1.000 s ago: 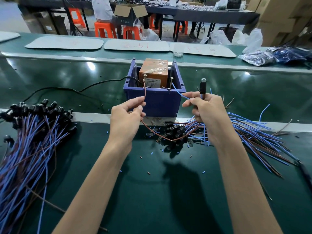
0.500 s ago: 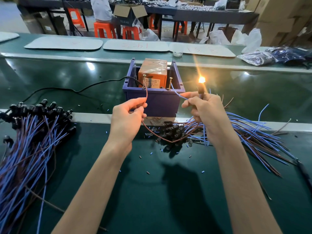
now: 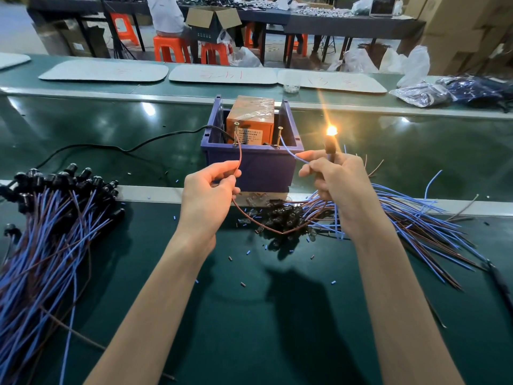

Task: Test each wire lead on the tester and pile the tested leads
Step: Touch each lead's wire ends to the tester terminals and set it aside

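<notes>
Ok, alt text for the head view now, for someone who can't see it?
A small bulb glows orange in the right hand; that hand holds its blue wire, and the left hand its brown wire, to two screws on a blue bin holding an orange tester. On the green table lie a left pile and a right pile of leads.
</notes>
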Available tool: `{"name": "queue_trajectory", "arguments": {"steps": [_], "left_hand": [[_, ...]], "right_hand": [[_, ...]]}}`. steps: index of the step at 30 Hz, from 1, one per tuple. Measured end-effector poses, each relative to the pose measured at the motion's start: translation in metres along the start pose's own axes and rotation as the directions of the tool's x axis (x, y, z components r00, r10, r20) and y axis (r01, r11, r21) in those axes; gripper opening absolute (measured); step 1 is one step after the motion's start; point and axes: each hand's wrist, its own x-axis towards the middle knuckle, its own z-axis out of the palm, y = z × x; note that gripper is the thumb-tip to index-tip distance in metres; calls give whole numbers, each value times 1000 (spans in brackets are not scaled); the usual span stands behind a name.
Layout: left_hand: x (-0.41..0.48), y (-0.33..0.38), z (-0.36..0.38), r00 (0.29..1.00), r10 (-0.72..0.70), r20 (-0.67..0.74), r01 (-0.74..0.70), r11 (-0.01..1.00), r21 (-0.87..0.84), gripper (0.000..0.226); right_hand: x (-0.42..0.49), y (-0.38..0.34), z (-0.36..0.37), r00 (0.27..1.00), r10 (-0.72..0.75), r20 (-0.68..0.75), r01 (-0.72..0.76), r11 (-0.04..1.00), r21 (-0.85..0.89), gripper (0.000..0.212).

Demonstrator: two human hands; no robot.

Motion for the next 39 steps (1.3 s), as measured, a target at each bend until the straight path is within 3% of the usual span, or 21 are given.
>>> {"name": "queue_trajectory", "arguments": {"steps": [12,15,17,20,24,26,29,31,33,35,37,39], "left_hand": [[0,1,-3,999,3,47,-5,999,45,28],[3,3,-15,980,-38,195,6,987,159,25],[6,3,-25,956,-73,286,-26,945,326,25],[13,0,-40,946,-131,296,-32,872,488,24],[27,-7,-63,978,-130,163,12,814,581,21],[34,-12,-80,998,-67,21,31,688,725,15],[40,-21,-103,990,6,-140,124,426,896,34],[40,-25,-113,978,-15,-209,201,352,914,40],[41,-27,-119,969,-85,-232,247,348,904,42],[41,-29,-122,967,-129,-221,253,352,901,42],[41,-29,-121,967,-131,-219,252,353,901,42],[41,-30,-121,966,-127,-225,256,364,896,44]], "right_hand": [[-2,-3,-3,999,10,43,-11,1000,7,28],[-4,-8,-3,992,11,123,-1,997,-79,33],[-5,-12,-3,992,9,127,14,985,-173,38],[-5,-18,-5,997,-10,71,29,961,-275,51],[-15,-31,-14,994,-88,58,80,990,119,47],[-20,-39,-17,986,-164,-40,169,962,212,46],[-26,-49,-18,916,-311,-254,376,886,271,46],[-29,-53,-18,822,-413,-392,520,825,222,43],[-27,-54,-17,715,-512,-476,619,780,92,33],[-24,-52,-14,612,-623,-488,693,719,-48,24],[-19,-45,-12,532,-740,-411,721,651,-238,14],[-13,-34,-11,570,-771,-283,609,628,-484,19]]}}
